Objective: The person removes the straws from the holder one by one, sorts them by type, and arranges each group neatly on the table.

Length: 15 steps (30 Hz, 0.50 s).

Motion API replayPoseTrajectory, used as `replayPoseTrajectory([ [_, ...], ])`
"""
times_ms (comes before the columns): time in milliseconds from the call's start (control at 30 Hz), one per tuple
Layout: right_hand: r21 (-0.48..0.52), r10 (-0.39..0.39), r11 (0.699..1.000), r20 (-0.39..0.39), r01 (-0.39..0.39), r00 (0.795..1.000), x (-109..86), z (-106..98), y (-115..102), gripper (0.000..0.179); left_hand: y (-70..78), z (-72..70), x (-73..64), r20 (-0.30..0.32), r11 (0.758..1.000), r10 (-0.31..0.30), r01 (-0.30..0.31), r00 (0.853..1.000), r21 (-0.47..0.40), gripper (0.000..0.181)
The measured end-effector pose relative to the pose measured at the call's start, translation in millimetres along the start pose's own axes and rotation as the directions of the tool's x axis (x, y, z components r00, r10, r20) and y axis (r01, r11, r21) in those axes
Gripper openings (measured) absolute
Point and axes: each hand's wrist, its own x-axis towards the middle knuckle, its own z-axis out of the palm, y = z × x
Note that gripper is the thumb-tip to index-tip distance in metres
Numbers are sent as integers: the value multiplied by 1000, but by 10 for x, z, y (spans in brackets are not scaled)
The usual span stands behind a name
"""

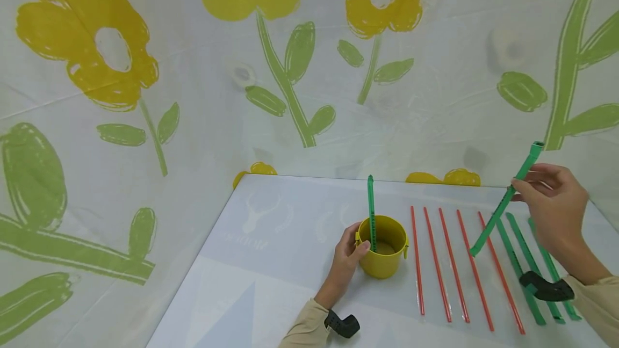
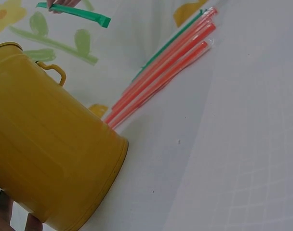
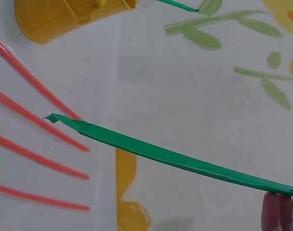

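My left hand (image 1: 342, 265) holds a small yellow metal bucket (image 1: 382, 268) by its side, with the thumb over the rim. One green-wrapped straw (image 1: 371, 197) stands inside, leaning on the bucket's left wall. Up at the right, my right hand (image 1: 558, 205) pinches another green-wrapped straw (image 1: 500, 211) above the table. It slants, its lower end to the left; in the right wrist view this green wrapper (image 3: 175, 159) has a crumpled tip. The left wrist view shows the bucket (image 2: 55, 139) close up, with fingers at its lower side.
Several red straws (image 1: 445, 262) in clear wrappers lie in a row right of the bucket. Three more green-wrapped straws (image 1: 522, 246) lie beyond them, partly beneath my right forearm. The white table (image 1: 232, 283) backs onto a flower-printed cloth (image 1: 203, 95).
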Motion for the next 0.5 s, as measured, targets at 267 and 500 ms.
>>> replayPoseTrajectory([
  [267,-69,-16,997,23,17,1000,5,-108,79,37,0,3,-2,0,1000,7,-7,1000,-2,46],
  [500,-112,22,993,6,-21,1000,28,-213,159,37,-14,-1,2,3,1000,5,-5,1000,4,46],
])
